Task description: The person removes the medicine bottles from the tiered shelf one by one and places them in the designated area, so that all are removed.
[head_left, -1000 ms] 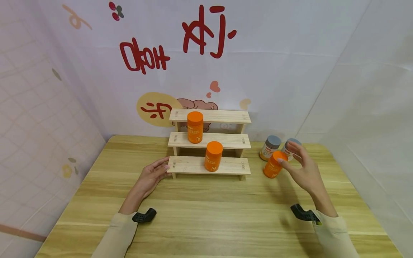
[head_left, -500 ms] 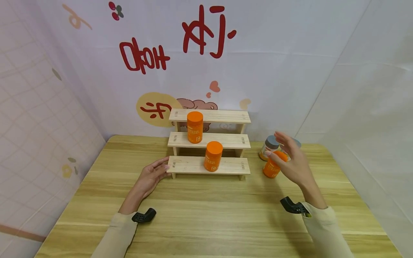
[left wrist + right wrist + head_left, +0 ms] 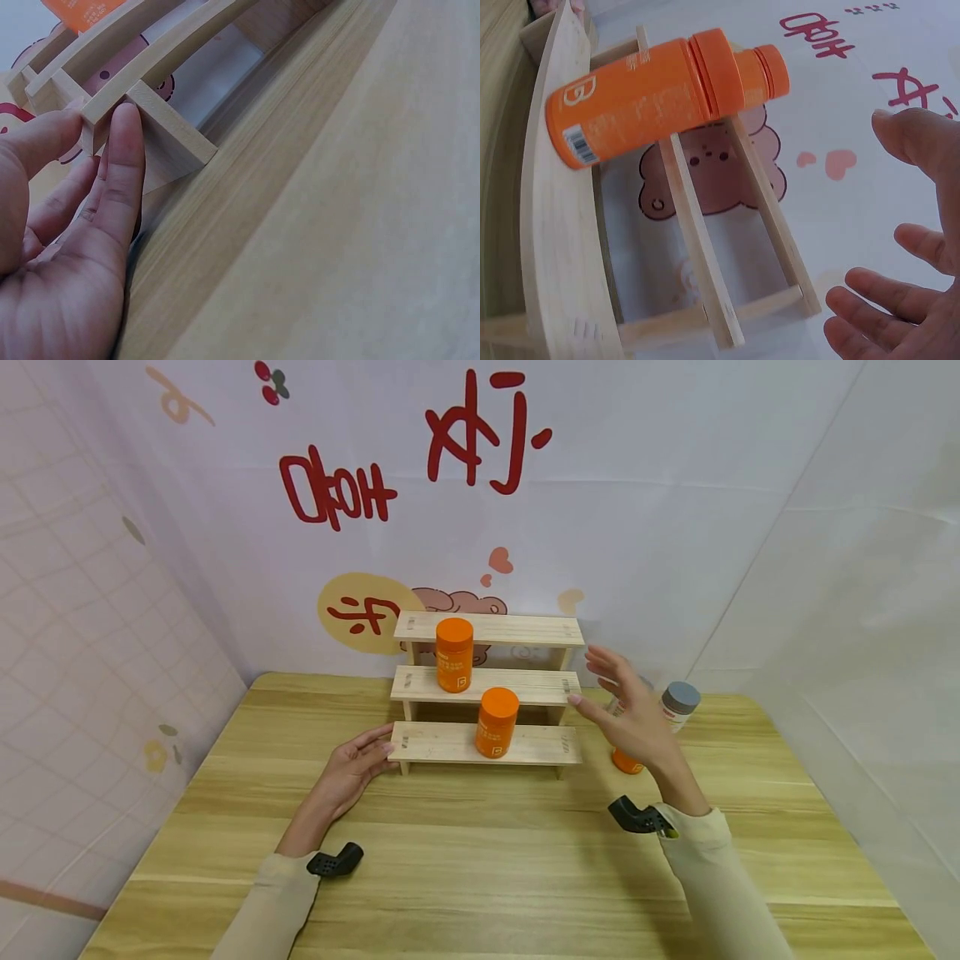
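And across comes the right hand (image 3: 633, 718), swinging left from over the bottles at the right of the table (image 3: 480, 860); it is now just beside the right end of the wooden rack (image 3: 435, 745), and it holds nothing; thumb held well away, fingers a little bent and spread.

The left hand (image 3: 356, 772) hasn't budged; thumb and forefinger pinch the left end of the lowest, nearest shelf, which looks to be keeping the rack steady.

None of the bottles has shifted with that sweep; one orange bottle (image 3: 453, 664) stands upright on the middle shelf, left of centre; a second orange bottle (image 3: 497, 727) stands nearer, on the lowest shelf, a little right of the first; the third orange bottle (image 3: 627, 762) is down on the table at the right, now mostly hidden behind the right hand; farther back stand two grey-lidded bottles, the right one (image 3: 680, 697) in plain sight, the left one (image 3: 617, 707) mostly covered by the hand.

So what does it mean? With nothing carried over, the work stands level, I'd judge; two bottles on the rack, three off it, and the right hand free at the shelves.
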Demonstrator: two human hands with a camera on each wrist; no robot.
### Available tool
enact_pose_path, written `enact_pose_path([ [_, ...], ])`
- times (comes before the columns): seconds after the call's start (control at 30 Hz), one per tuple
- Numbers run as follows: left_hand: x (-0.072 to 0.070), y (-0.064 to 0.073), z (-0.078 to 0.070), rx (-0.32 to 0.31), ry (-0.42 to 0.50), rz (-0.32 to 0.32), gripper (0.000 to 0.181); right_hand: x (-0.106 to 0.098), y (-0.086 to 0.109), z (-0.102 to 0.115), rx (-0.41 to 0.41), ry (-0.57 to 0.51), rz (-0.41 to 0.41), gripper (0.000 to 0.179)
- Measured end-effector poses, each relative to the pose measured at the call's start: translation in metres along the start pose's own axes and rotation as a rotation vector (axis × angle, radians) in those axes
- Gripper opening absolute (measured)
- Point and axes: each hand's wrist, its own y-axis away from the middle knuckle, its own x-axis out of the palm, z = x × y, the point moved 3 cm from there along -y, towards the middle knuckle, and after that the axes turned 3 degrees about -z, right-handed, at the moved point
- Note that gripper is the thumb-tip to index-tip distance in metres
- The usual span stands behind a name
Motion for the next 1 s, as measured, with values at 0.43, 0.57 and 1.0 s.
enact_pose_path([
  [0.43,0.000,0.000,0.000,-0.008,-0.014,0.001,0.061,0.032,-0.029,0.017,0.041,-0.069,0.102,0.072],
  [0.57,0.000,0.000,0.000,-0.003,-0.014,0.001,0.061,0.043,-0.038,0.023,0.074,-0.088,0.141,0.072],
  [1.0,0.000,-0.001,0.000,0.004,-0.009,0.011,0.061,0.072,-0.066,0.028,0.123,-0.156,0.237,0.072],
])
